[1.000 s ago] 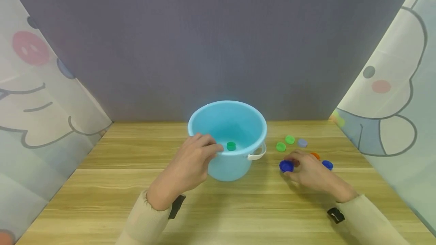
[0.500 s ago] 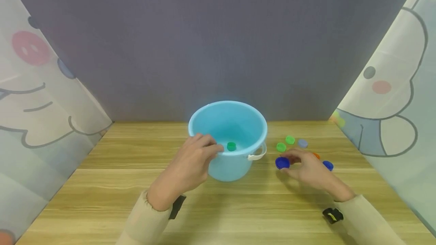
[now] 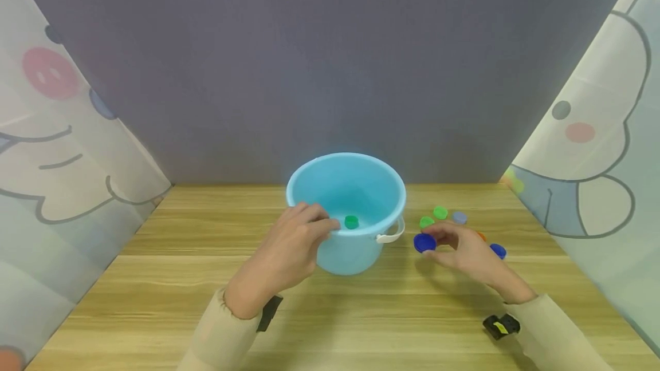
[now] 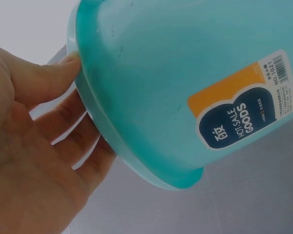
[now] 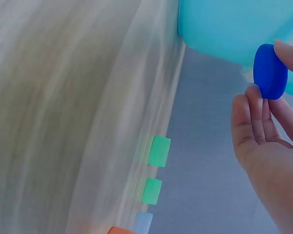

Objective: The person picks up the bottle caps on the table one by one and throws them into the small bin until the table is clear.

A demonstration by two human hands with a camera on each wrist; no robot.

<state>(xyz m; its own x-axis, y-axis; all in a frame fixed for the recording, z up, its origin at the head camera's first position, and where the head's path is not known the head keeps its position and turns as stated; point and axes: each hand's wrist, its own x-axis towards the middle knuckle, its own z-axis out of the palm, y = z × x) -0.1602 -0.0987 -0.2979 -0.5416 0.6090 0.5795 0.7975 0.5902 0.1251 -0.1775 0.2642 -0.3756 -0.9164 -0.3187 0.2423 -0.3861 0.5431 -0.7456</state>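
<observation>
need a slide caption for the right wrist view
Right hand pinches a blue cap clear of the wooden table where two green caps lie, a light blue bucket beyond.

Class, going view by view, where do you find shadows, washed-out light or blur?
Head view: soft shadows on the wooden table before the blue bucket and below the right hand; left wrist view: upper left corner nearly white, yet the large lettering on the label is readable; right wrist view: table grain smeared, while the dark blue cap's outline looks fairly crisp.
</observation>
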